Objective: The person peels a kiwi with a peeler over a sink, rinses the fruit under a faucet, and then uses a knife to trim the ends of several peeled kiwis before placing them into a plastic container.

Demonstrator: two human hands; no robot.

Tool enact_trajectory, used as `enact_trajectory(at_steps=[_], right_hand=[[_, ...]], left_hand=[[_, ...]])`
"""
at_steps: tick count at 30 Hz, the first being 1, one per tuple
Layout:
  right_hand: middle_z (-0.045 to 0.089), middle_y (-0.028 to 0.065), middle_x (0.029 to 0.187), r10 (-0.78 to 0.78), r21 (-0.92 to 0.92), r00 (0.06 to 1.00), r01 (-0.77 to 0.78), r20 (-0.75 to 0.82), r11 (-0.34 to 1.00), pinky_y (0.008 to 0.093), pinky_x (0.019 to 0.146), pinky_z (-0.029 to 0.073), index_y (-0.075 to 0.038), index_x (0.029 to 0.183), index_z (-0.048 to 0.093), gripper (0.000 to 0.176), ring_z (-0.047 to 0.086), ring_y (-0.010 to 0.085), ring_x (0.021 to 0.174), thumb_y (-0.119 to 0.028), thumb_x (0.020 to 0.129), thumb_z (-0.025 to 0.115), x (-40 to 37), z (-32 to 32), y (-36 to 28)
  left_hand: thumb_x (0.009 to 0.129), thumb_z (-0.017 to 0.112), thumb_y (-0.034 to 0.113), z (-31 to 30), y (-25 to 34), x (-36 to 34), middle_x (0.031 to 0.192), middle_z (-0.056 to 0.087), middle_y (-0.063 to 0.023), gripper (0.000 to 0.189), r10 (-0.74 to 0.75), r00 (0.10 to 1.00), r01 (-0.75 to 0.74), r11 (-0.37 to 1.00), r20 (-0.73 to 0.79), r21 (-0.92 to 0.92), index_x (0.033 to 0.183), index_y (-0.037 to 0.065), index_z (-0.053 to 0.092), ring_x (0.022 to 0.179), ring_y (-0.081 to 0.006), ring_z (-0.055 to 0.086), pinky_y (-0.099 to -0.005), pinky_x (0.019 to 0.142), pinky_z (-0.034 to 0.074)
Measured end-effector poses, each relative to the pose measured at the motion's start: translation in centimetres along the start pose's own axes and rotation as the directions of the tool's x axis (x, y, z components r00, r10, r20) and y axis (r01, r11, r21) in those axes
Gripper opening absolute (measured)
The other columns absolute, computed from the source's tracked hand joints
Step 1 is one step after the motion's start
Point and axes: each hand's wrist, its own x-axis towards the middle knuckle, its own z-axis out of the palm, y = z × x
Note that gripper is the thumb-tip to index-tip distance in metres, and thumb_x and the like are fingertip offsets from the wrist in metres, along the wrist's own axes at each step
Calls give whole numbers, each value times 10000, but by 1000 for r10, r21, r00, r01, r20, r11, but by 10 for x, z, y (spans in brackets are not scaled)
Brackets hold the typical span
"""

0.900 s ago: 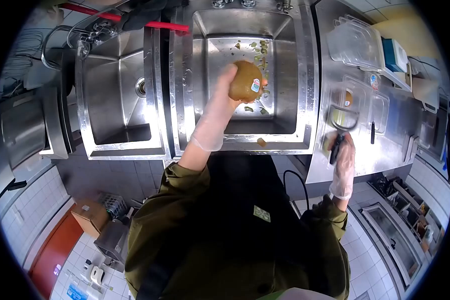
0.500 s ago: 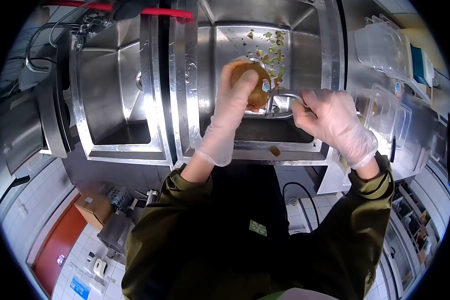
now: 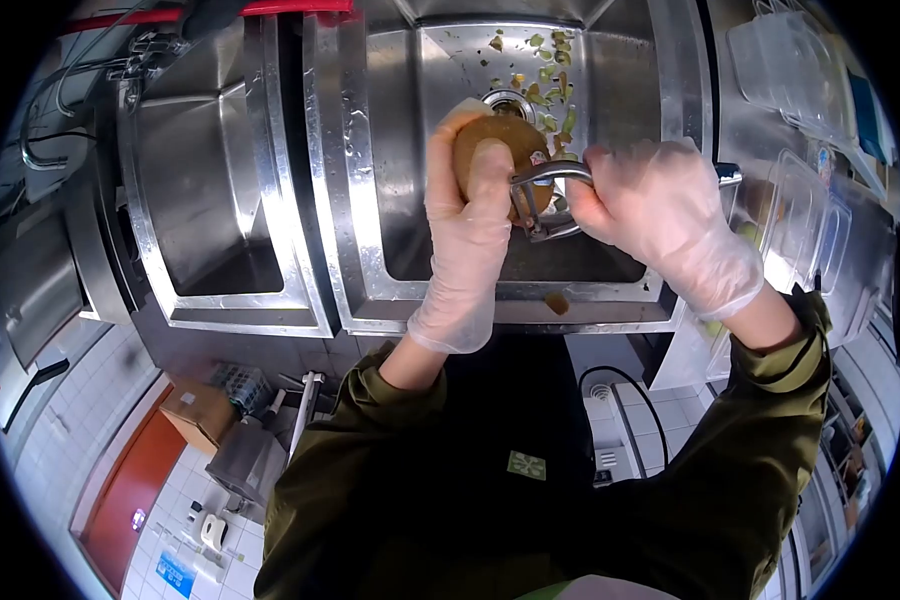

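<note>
Beyond the sink's near edge, the left hand is clasping a kiwi leftward of the right hand, whose grip is clamping a left-pointing peeler.

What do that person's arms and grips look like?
The left grip and right grip wear thin, see-through, whitish gloves, loose and wrinkly at the wrists. The sleeves are olive green, baggy and creased, and stop short of the gloves.

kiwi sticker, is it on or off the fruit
On. The small sticker shows on the side of the kiwi facing the peeler, while the left hand grips the fruit.
</note>
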Motion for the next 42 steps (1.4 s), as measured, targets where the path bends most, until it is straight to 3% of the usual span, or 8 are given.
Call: enact_trajectory(at_steps=[10,13,16,18,24,28,32,42], right_hand=[[522,46,544,-3,38,999,2,47,999,343,420,420,-104,708,556,238,543,214,450,-327,789,547,7,1,-7],[548,58,568,44,-89,999,-44,-1,995,355,451,447,-94,739,590,255,564,231,474,-319,820,500,11,21,26],[620,129,649,242,-249,964,-209,108,946,390,552,509,-53,723,620,380,627,246,590,-338,878,422,36,11,60],[615,122,630,224,-240,959,-180,172,954,372,549,513,-55,725,621,390,624,253,576,-351,886,423,38,12,43],[591,80,575,133,-170,954,-89,268,981,337,496,485,-94,718,592,309,608,230,532,-349,860,488,19,30,27],[556,55,533,-113,-82,964,96,-241,992,319,417,447,-106,798,574,184,581,213,480,-288,809,556,12,38,27],[584,71,725,236,-251,934,-169,267,953,345,526,492,-95,929,589,276,609,226,652,-327,781,616,-2,106,35],[600,156,676,359,205,932,-361,49,910,382,533,483,-47,862,590,183,611,313,619,-226,822,597,-4,89,30]], left_hand=[[847,570,228,-13,-2,0,1015,530,-63,394,150,988,-148,987,-34,68,1174,56,433,922,-128,503,-254,792,435],[840,577,227,-21,14,-8,1034,540,-80,404,-89,996,91,993,-24,76,1174,46,437,952,-141,512,-277,822,432],[847,563,207,-43,-2,-17,1036,548,-82,377,220,943,-302,884,251,357,1178,74,443,902,-137,545,-255,728,472],[866,524,209,-45,8,-10,1046,545,-74,344,-183,983,176,968,18,177,1182,104,435,783,-113,574,-194,472,453],[874,517,263,-66,1,1,1068,537,-79,379,-246,969,248,959,-32,134,1203,111,403,798,-126,579,-202,495,465],[870,496,341,-65,-2,6,1000,559,-110,408,-208,976,214,967,-56,139,1186,98,406,722,-168,598,-220,501,462],[868,477,381,-62,3,9,948,570,-141,460,-221,970,231,968,-107,100,1184,59,384,641,-196,595,-236,493,457],[850,503,432,-67,4,10,956,579,-121,519,-205,976,212,972,-72,100,1204,65,403,660,-182,595,-224,487,435]])
